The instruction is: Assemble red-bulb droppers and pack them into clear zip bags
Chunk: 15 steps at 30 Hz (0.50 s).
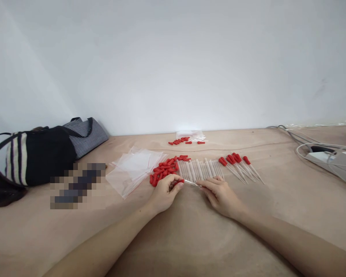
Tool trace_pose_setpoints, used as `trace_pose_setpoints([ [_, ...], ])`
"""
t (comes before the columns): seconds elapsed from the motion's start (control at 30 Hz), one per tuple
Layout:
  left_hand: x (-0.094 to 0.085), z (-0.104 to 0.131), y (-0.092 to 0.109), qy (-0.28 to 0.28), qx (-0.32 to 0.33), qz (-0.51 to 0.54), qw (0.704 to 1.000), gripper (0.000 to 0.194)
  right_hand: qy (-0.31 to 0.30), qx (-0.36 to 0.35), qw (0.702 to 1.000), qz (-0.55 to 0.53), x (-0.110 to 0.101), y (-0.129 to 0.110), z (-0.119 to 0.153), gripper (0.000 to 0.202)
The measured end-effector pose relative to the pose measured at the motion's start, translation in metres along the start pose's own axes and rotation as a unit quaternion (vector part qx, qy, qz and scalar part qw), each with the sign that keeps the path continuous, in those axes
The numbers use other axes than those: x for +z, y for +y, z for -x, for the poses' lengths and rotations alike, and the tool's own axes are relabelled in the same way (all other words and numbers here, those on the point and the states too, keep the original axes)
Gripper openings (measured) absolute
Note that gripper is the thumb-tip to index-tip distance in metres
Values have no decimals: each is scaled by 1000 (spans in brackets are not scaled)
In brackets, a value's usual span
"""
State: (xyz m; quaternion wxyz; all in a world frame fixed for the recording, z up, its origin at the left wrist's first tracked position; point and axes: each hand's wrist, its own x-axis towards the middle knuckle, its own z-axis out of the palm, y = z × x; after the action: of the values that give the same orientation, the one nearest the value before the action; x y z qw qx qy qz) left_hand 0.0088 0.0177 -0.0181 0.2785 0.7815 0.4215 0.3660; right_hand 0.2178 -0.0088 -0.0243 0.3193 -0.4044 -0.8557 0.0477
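Pinched in the fingers of my left hand point(165, 195) is a red rubber dropper bulb point(181, 181). A clear glass dropper tube point(192, 183) runs rightward from that bulb into my right hand point(219, 195), which is closed on the tube's other end. How far the tube sits inside the bulb cannot be made out. Just beyond my hands lies a row of clear tubes point(200, 168). Loose red bulbs point(167, 167) are heaped to its left. Several droppers with red bulbs fitted point(236, 161) lie to the right, tips towards me.
Flat clear zip bags point(135, 167) overlap left of the bulbs. More bulbs point(180, 141) lie near the wall beside a small bag point(191, 134). Dark and striped bags point(50, 154) stand at left, near a blurred-out item point(77, 186). A white power strip point(331, 163) with cables is at right.
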Motion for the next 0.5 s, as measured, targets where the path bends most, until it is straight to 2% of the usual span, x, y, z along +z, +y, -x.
trace_pose_setpoints([
  [0.27,0,2,3,3,-1,30,1000,12,12,10,1000,-4,-2,-6,-1,25],
  [0.5,1,4,4,-6,4,-28,1000,12,11,-1,999,-30,0,-12,-3,18],
])
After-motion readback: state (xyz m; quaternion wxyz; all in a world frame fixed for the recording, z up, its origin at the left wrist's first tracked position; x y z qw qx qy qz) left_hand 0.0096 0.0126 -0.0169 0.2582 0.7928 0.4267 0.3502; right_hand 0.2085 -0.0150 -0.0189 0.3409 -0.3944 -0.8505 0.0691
